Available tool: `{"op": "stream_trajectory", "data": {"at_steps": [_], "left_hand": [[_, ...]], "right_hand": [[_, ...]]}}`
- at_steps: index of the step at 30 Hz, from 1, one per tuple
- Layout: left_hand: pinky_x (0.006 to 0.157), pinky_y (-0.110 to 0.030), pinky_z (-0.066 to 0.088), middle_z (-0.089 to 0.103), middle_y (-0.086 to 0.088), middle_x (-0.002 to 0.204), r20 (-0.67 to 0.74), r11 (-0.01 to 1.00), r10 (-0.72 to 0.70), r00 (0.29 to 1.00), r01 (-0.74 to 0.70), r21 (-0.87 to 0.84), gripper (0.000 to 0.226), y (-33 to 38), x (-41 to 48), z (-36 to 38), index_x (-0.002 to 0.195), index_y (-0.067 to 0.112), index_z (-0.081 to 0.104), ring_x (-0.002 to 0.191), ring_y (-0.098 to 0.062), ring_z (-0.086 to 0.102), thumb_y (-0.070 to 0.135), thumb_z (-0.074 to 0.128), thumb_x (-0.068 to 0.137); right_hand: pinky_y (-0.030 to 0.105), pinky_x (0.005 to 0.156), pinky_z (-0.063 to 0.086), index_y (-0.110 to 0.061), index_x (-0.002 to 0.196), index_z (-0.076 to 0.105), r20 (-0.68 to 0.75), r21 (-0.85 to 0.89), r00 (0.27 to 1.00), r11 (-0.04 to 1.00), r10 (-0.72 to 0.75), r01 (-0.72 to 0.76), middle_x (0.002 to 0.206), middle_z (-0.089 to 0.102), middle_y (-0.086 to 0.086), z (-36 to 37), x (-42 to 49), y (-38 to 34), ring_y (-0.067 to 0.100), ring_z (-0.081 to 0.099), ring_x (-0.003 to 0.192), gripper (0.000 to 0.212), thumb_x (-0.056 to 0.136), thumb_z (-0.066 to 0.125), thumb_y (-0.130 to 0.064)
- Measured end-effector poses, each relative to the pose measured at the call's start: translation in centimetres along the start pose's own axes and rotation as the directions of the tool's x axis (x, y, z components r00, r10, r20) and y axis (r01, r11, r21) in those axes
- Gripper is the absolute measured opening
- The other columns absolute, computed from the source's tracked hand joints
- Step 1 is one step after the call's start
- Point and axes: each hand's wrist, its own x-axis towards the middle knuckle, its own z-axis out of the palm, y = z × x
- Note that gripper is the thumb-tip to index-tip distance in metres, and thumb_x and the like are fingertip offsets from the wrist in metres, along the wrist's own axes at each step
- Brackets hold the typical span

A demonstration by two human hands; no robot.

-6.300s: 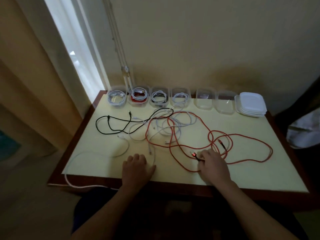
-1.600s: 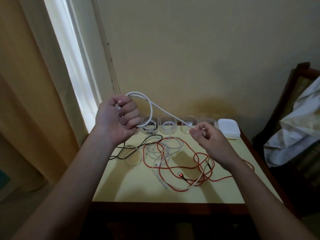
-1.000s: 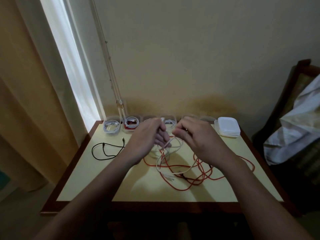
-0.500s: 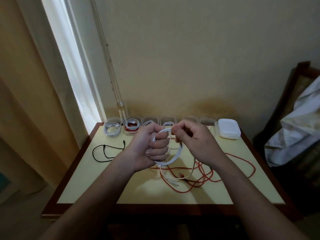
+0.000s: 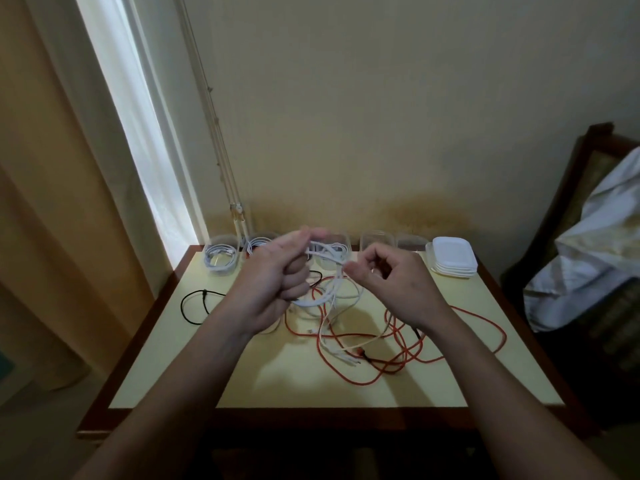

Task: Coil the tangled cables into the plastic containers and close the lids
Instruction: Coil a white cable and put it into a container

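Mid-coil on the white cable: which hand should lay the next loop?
Right. The left hand grips the loops of the white cable already wound, so it serves as the anchor. The right hand pinches the cable's loose run just beside the coil and looks free to sweep it round.

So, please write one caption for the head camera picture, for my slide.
Left hand grips loops of a thin white cable, right hand pinches its strand, above a tangled red cable.

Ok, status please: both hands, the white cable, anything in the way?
Left hand grips white cable coil. Right hand pinches its loose strand. Tail lies tangled with red cable on table.
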Motion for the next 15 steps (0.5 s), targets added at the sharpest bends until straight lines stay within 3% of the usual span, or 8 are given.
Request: {"op": "stream_trajectory", "data": {"at_steps": [4,8,11,13,15], "left_hand": [[0.035,-0.018,0.007,0.021,0.011,0.042,-0.095,0.975,0.024,0.995,-0.044,-0.218,0.025,2.7,0.3,-2.1,0.092,0.015,0.074,0.042,-0.006,0.004,0.027,0.052,0.096],[0.031,-0.017,0.012,0.022,0.007,0.039,-0.126,0.913,0.000,0.992,-0.051,-0.405,0.018,4.0,0.6,-3.8,0.089,0.017,0.070,0.041,-0.009,0.004,0.024,0.054,0.093],[0.031,-0.020,0.014,0.020,0.005,0.041,-0.168,0.894,0.006,0.986,-0.080,-0.442,0.007,4.1,0.8,-4.3,0.089,0.016,0.071,0.040,-0.011,0.004,0.019,0.066,0.084],[0.032,-0.019,0.013,0.019,0.005,0.043,-0.217,0.901,0.011,0.976,-0.104,-0.420,0.023,3.8,0.8,-4.4,0.095,0.016,0.068,0.037,-0.010,0.009,0.018,0.074,0.073],[0.036,-0.019,0.013,0.019,0.007,0.047,-0.288,0.921,0.045,0.957,-0.151,-0.358,0.019,3.3,1.0,-4.3,0.105,0.015,0.063,0.035,-0.008,0.015,0.021,0.066,0.087]], "right_hand": [[0.026,0.062,0.042,-0.023,0.082,0.067,-0.019,0.050,0.995,0.994,0.099,-0.098,0.063,0.054,-0.021,-1.2,-0.3,2.8,0.005,0.045,0.062,0.026,0.086,0.074,-0.047],[0.036,0.065,0.054,-0.027,0.099,0.066,0.003,0.111,0.992,0.986,0.129,-0.128,0.082,0.063,-0.013,-1.6,-0.5,3.4,0.011,0.051,0.065,0.019,0.087,0.079,-0.034],[0.036,0.068,0.057,-0.030,0.096,0.066,0.000,0.003,0.992,0.992,0.123,-0.123,0.086,0.065,-0.008,-1.0,-0.1,3.0,0.009,0.054,0.066,0.011,0.090,0.075,-0.027],[0.032,0.067,0.054,-0.029,0.090,0.067,-0.038,-0.097,0.995,0.991,0.089,-0.092,0.083,0.066,-0.009,-0.6,0.4,2.7,0.007,0.056,0.068,0.008,0.093,0.073,-0.025],[0.022,0.067,0.047,-0.030,0.086,0.068,-0.042,-0.245,0.999,0.969,0.026,-0.036,0.084,0.064,-0.012,-0.2,0.7,2.4,0.005,0.057,0.076,0.010,0.094,0.071,-0.026]]}}
